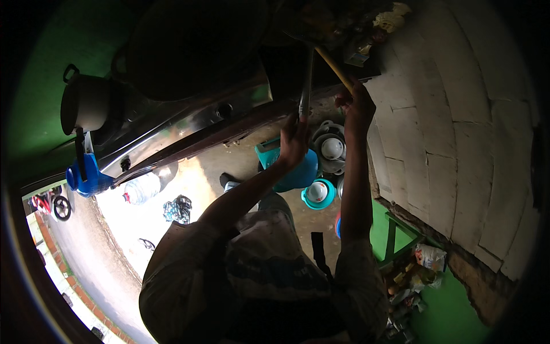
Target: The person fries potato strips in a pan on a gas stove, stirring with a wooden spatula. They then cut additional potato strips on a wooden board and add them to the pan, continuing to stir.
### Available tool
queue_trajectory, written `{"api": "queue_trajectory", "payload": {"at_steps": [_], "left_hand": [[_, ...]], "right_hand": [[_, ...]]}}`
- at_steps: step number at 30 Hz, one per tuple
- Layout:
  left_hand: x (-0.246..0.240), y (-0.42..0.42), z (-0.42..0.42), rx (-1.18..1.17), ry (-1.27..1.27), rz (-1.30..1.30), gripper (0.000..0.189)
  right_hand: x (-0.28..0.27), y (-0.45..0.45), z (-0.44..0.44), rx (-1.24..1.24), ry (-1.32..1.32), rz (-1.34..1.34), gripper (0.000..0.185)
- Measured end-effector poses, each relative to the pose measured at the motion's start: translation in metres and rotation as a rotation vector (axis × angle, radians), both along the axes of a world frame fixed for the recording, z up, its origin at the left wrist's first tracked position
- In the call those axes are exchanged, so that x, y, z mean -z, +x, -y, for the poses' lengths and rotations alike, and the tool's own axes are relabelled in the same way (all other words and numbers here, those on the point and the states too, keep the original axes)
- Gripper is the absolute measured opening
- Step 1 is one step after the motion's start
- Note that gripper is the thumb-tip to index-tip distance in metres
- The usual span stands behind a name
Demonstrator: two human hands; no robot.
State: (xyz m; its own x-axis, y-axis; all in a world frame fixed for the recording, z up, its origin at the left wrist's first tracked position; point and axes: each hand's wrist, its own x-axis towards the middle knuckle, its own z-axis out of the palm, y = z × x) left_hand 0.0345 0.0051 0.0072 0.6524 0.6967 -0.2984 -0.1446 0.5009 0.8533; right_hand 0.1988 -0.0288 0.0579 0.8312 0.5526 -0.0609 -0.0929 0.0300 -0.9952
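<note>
Near the middle of the picture my left hand [294, 144] is closed around the handle of a long metal utensil [306, 92], which points away from me. To its right, my right hand [360, 105] grips a yellowish stick-like handle [335, 69] that slants up to the left. The far ends of both come close together over the dark counter; what is at their tips is too dark to tell. A large dark round pan or pot [189, 51] stands to the left on the gas stove [215, 111].
A saucepan [88, 103] sits at the stove's left, by a blue plastic container [88, 176]. Below lie stacked bowls [331, 148], a teal basin [319, 202] and a large water bottle [144, 189]. A block wall [429, 129] rises at the right; a green wooden frame [399, 236] stands beside it.
</note>
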Motion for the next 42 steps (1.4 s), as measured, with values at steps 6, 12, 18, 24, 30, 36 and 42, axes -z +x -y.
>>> {"api": "queue_trajectory", "payload": {"at_steps": [6, 12, 18, 24, 30, 36, 42], "left_hand": [[0.018, 0.008, -0.007, -0.128, 0.017, -0.042, 0.034], [0.047, 0.006, -0.013, -0.206, -0.022, -0.057, 0.026], [0.057, -0.004, -0.019, -0.203, -0.117, -0.190, 0.032], [0.092, -0.017, -0.027, -0.065, 0.008, -0.469, 0.043], [0.083, -0.028, -0.030, -0.041, -0.257, -0.344, 0.039], [0.084, -0.030, -0.034, -0.095, -0.315, -0.254, 0.026], [0.162, -0.020, -0.028, -0.217, -0.035, -0.282, 0.024]], "right_hand": [[0.047, 0.001, -0.028, -0.094, 0.082, -0.124, 0.041], [0.074, -0.017, -0.043, -0.145, 0.107, -0.192, 0.043], [0.090, -0.026, -0.046, -0.146, 0.109, -0.211, 0.045], [0.091, -0.029, -0.049, -0.160, 0.098, -0.211, 0.047], [0.095, -0.035, -0.051, -0.183, 0.101, -0.261, 0.045], [0.105, -0.027, -0.051, -0.153, -0.002, -0.257, 0.041], [0.095, -0.027, -0.054, -0.118, -0.061, -0.242, 0.039]]}}
